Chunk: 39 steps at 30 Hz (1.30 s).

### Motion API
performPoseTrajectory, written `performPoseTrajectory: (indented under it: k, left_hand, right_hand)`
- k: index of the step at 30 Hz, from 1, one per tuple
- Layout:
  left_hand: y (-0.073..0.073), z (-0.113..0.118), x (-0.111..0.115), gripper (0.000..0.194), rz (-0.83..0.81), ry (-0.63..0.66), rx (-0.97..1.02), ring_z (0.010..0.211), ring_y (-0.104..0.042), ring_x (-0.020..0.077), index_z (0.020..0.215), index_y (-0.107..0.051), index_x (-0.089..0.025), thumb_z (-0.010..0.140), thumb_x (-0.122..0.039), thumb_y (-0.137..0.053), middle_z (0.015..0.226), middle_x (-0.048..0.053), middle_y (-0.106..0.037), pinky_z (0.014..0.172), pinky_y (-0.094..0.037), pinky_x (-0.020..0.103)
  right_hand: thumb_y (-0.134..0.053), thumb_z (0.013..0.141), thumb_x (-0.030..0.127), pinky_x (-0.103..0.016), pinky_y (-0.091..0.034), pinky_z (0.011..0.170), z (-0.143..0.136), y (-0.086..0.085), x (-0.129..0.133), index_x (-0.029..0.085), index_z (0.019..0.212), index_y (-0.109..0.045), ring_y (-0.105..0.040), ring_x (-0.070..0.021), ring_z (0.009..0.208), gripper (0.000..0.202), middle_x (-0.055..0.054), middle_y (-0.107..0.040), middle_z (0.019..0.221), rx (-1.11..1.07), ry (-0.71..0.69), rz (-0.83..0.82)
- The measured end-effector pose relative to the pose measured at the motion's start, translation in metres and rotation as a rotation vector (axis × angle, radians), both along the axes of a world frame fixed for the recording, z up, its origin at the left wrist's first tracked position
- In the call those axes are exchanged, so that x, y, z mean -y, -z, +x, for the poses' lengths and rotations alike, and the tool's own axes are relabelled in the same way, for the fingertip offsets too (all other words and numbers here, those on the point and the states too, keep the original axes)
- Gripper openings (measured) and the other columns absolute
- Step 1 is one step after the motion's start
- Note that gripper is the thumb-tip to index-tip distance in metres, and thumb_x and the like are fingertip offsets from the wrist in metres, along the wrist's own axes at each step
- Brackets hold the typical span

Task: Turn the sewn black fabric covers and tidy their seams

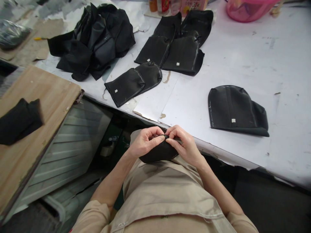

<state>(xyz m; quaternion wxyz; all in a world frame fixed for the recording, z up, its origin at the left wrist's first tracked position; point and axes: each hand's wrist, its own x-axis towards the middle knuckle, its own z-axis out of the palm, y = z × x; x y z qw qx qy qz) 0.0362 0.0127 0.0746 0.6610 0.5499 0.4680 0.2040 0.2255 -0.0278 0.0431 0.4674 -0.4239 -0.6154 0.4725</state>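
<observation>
A black fabric piece [157, 152] lies against my apron, just below the table's front edge. My left hand [148, 140] pinches its top edge between thumb and fingers. Right beside it, my right hand [182, 142] pinches the same edge, the two thumb tips nearly touching. Beyond my hands, a flat black sewn piece [128, 84] with a small white tag rests on the white table, overlapping another one. To the right sits a rounded black piece [230, 108], also tagged.
The white table [279, 74] bears more stacked black pieces [183, 53], a black fabric heap [97, 42], bottles [162, 6] and a pink basin [250, 9]. At left, a wooden board [46, 94] holds black fabric [20, 119].
</observation>
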Motion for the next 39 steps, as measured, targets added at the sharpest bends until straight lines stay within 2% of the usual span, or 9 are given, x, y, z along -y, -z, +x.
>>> performPoseTrajectory:
  k: [6, 13, 15, 17, 24, 27, 32, 36, 39]
  left_hand:
    - [0.005, -0.007, 0.005, 0.029, 0.043, -0.232, 0.064, 0.051, -0.035, 0.0067, 0.073, -0.059, -0.016, 0.081, -0.042, -0.067, 0.059, -0.004, -0.045, 0.047, -0.026, 0.02]
    - [0.027, -0.011, 0.013, 0.029, -0.012, -0.427, 0.19, 0.05, -0.037, 0.0079, 0.069, -0.059, -0.017, 0.077, -0.042, -0.071, 0.058, -0.003, -0.047, 0.047, -0.028, 0.021]
    - [0.03, -0.014, 0.013, 0.03, -0.019, -0.417, 0.24, 0.052, -0.039, 0.0077, 0.071, -0.059, -0.017, 0.075, -0.043, -0.073, 0.06, -0.003, -0.05, 0.048, -0.03, 0.02]
    - [0.028, -0.02, 0.009, 0.033, -0.02, -0.336, 0.252, 0.053, -0.039, 0.0075, 0.072, -0.059, -0.016, 0.074, -0.045, -0.075, 0.062, -0.002, -0.051, 0.049, -0.03, 0.019]
    - [-0.007, -0.039, -0.008, 0.026, 0.118, -0.041, -0.092, 0.064, -0.044, 0.0101, 0.078, -0.064, -0.013, 0.084, -0.038, -0.069, 0.071, 0.0, -0.053, 0.059, -0.036, 0.021]
    - [-0.013, -0.039, -0.008, 0.028, 0.13, 0.013, -0.135, 0.064, -0.044, 0.0106, 0.078, -0.064, -0.013, 0.085, -0.04, -0.068, 0.07, 0.0, -0.053, 0.058, -0.035, 0.021]
    - [-0.007, -0.039, 0.002, 0.027, 0.197, -0.091, -0.09, 0.063, -0.044, 0.0113, 0.079, -0.062, -0.015, 0.088, -0.04, -0.063, 0.071, 0.0, -0.052, 0.058, -0.034, 0.023]
    - [-0.001, -0.042, 0.008, 0.031, 0.232, -0.265, 0.025, 0.06, -0.04, 0.0113, 0.071, -0.056, -0.017, 0.087, -0.042, -0.064, 0.066, 0.0, -0.046, 0.056, -0.032, 0.024]
    - [0.002, -0.041, 0.009, 0.035, 0.211, -0.366, 0.082, 0.057, -0.035, 0.0104, 0.067, -0.05, -0.018, 0.086, -0.043, -0.064, 0.063, -0.002, -0.04, 0.054, -0.029, 0.024]
  right_hand:
    - [-0.067, 0.09, 0.026, -0.03, -0.044, 0.081, 0.001, 0.002, 0.002, 0.021, 0.077, -0.05, -0.057, -0.0169, 0.089, 0.021, -0.004, -0.058, 0.094, -0.005, -0.012, -0.023]
    - [-0.064, 0.091, 0.029, -0.032, -0.045, 0.079, -0.007, 0.003, 0.004, 0.021, 0.075, -0.053, -0.058, -0.0182, 0.084, 0.021, -0.004, -0.06, 0.089, -0.083, 0.104, -0.12]
    - [-0.065, 0.09, 0.028, -0.032, -0.046, 0.08, -0.009, 0.002, 0.003, 0.021, 0.073, -0.052, -0.058, -0.0182, 0.084, 0.023, -0.004, -0.06, 0.088, -0.093, 0.116, -0.115]
    - [-0.066, 0.09, 0.027, -0.033, -0.046, 0.08, -0.01, 0.001, 0.001, 0.021, 0.072, -0.052, -0.058, -0.0182, 0.085, 0.023, -0.004, -0.06, 0.088, -0.092, 0.111, -0.098]
    - [-0.066, 0.09, 0.023, -0.032, -0.045, 0.078, -0.009, 0.001, -0.003, 0.021, 0.072, -0.05, -0.058, -0.0174, 0.084, 0.024, -0.003, -0.059, 0.087, -0.033, 0.085, -0.048]
    - [-0.066, 0.09, 0.024, -0.032, -0.045, 0.077, -0.009, 0.002, -0.004, 0.021, 0.073, -0.05, -0.057, -0.0174, 0.083, 0.023, -0.003, -0.059, 0.088, -0.004, 0.067, -0.049]
    - [-0.07, 0.087, 0.027, -0.032, -0.045, 0.076, -0.008, 0.001, -0.008, 0.022, 0.072, -0.051, -0.058, -0.0178, 0.083, 0.025, -0.004, -0.06, 0.088, 0.016, 0.064, -0.031]
    - [-0.072, 0.085, 0.027, -0.034, -0.045, 0.081, -0.001, 0.001, -0.011, 0.021, 0.069, -0.052, -0.059, -0.0197, 0.089, 0.026, -0.005, -0.062, 0.091, -0.014, 0.111, -0.029]
    - [-0.072, 0.085, 0.029, -0.035, -0.045, 0.084, 0.005, 0.005, -0.01, 0.021, 0.07, -0.053, -0.058, -0.0203, 0.091, 0.025, -0.005, -0.062, 0.093, -0.094, 0.098, -0.099]
